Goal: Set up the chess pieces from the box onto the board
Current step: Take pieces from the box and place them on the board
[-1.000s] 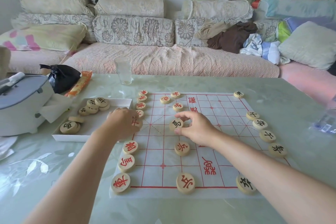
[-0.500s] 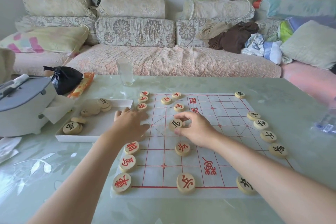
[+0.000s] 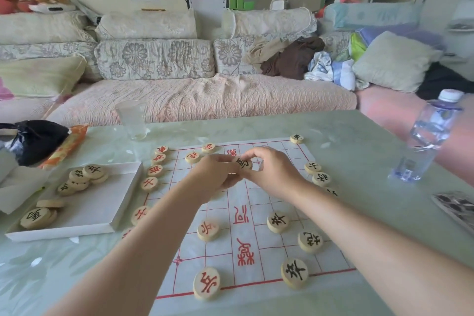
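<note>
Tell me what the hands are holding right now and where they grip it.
Both hands meet on a black-lettered chess piece; right hand pinches its rim. The left hand's own grip cannot be told.

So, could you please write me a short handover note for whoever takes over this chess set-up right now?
Hands: right hand and left hand meet over the far middle of the white paper board with red grid lines, both pinching one round wooden piece with a black character; whether it touches the board cannot be told.
Pieces: red-character wooden discs line the left edge, black-character wooden discs the right edge, a few more mid-board.
Done: many pieces are out.
Left: set this piece down, then move the wooden discs remaining in the shallow white box, left of the board.
</note>
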